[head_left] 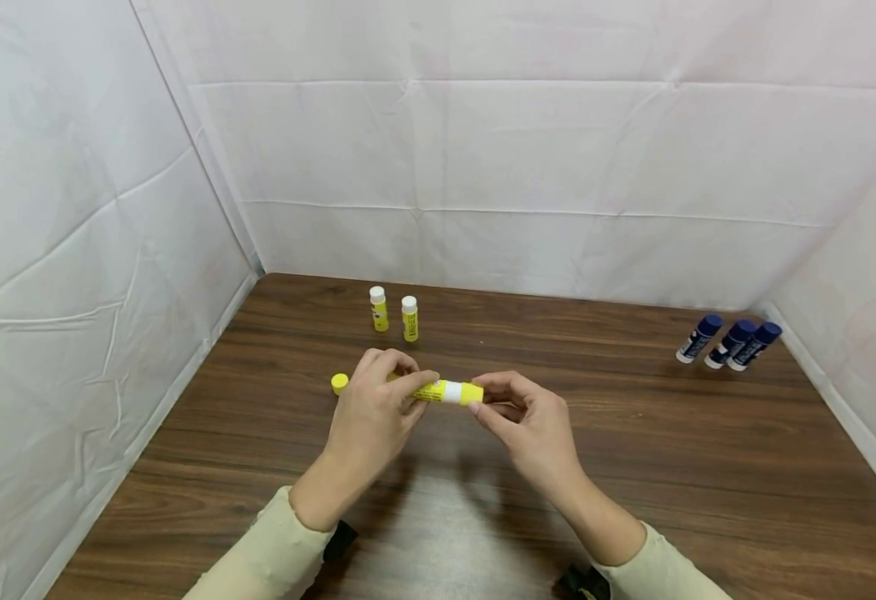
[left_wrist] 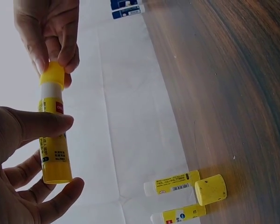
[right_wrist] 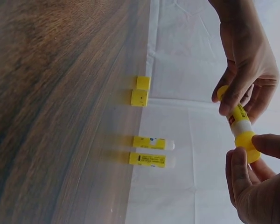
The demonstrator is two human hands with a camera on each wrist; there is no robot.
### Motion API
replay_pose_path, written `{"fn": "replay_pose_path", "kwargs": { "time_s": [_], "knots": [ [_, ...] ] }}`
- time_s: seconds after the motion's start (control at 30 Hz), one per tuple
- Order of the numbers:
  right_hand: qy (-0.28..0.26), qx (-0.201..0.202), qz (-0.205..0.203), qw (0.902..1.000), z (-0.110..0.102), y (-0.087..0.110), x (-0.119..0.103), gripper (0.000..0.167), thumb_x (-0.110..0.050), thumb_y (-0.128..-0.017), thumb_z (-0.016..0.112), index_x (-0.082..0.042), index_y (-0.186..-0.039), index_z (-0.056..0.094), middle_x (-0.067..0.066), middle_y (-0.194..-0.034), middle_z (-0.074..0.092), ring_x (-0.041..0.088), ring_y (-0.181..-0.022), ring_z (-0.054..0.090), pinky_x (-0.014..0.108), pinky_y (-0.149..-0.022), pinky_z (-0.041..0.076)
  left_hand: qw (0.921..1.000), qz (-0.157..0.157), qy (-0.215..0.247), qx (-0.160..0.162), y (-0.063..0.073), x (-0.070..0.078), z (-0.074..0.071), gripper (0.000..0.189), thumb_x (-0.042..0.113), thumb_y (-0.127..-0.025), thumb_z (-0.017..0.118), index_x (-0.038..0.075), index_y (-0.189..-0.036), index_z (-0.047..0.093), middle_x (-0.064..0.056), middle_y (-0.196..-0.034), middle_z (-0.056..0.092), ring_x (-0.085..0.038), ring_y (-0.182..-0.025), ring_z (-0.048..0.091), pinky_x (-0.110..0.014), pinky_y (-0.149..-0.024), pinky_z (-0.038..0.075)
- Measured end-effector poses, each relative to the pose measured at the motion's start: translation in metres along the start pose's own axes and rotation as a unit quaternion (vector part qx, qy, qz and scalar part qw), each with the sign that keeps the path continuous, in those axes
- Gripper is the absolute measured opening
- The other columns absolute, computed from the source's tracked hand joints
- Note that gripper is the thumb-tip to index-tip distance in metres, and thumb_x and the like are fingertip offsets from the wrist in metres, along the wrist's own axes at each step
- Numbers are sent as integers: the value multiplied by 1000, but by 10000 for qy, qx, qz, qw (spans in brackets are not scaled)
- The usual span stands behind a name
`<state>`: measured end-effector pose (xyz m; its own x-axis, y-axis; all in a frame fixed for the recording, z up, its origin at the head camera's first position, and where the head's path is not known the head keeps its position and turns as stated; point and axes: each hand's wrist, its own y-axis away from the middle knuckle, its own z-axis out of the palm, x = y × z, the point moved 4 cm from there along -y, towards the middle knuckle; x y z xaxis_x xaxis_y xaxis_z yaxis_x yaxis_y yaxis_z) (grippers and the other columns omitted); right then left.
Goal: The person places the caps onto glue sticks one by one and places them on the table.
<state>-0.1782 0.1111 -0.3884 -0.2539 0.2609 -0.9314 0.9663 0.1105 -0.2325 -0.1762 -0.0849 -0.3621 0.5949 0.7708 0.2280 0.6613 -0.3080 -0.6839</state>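
My left hand (head_left: 373, 404) grips the yellow body of a glue stick (head_left: 430, 390), held level above the table. At its other end, the fingers and thumb of my right hand (head_left: 531, 421) pinch the yellow cap (head_left: 472, 393). A white band shows between cap and body. In the left wrist view the label of the glue stick (left_wrist: 53, 140) is visible, with the left thumb across it. From the right wrist view, the cap (right_wrist: 246, 143) sits in line with the body. Whether it is fully separate from the white part, I cannot tell.
Two uncapped-looking yellow glue sticks with white tops, a left one (head_left: 379, 309) and a right one (head_left: 410, 318), stand behind my hands. Loose yellow caps (right_wrist: 140, 97) stand left of them. Several blue glue sticks (head_left: 730, 343) stand at the right rear. White sheets (head_left: 520, 167) wall the table.
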Motion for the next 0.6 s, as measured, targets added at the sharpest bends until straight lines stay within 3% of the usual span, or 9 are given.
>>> {"fn": "replay_pose_path", "kwargs": {
  "time_s": [0.6],
  "knots": [
    [40, 1, -195, 9998, 3, 3, -3, 21, -8, -89, 79, -15, -108, 76, 5, -100, 74, 17, -91, 72, 27, -79, 60, 9996, 228, -47, 180, 4, 7, 0, 32, 4, -72, 92, 16, -99, 82, -1, -95, 63, -22, -90, 58, -29, -71, 56]
  ]
}}
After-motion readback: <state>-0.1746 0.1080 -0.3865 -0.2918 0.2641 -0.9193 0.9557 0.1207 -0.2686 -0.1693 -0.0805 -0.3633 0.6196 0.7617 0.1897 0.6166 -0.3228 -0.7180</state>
